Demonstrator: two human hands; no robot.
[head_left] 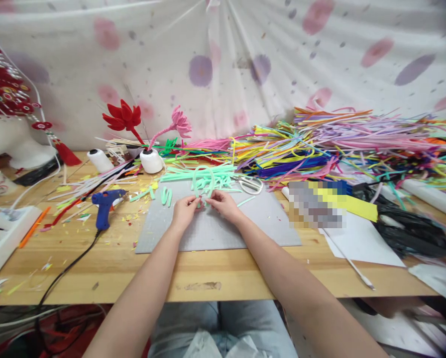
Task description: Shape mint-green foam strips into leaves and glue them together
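Observation:
A mint-green pipe cleaner [204, 168] is bent into an upright loop above the grey cutting mat [223, 236]. Its lower ends run down to both hands. My left hand [185, 211] pinches one end between thumb and fingers, and my right hand [223, 204] pinches the other close beside it. Just behind lies a pile of mint-green pipe cleaners [223, 176]. A pair of scissors [251, 185] rests at the right of this pile. Short folded mint-green pieces [167, 196] lie left of my hands on the mat.
A blue glue gun [103, 206] stands at left, its black cord trailing off the table's front. Red [124, 119] and pink [178, 122] flowers stand in white thread spools behind. Bundles of colourful pipe cleaners [320, 141] fill the back right. A white cable [352, 263] crosses white paper [368, 241].

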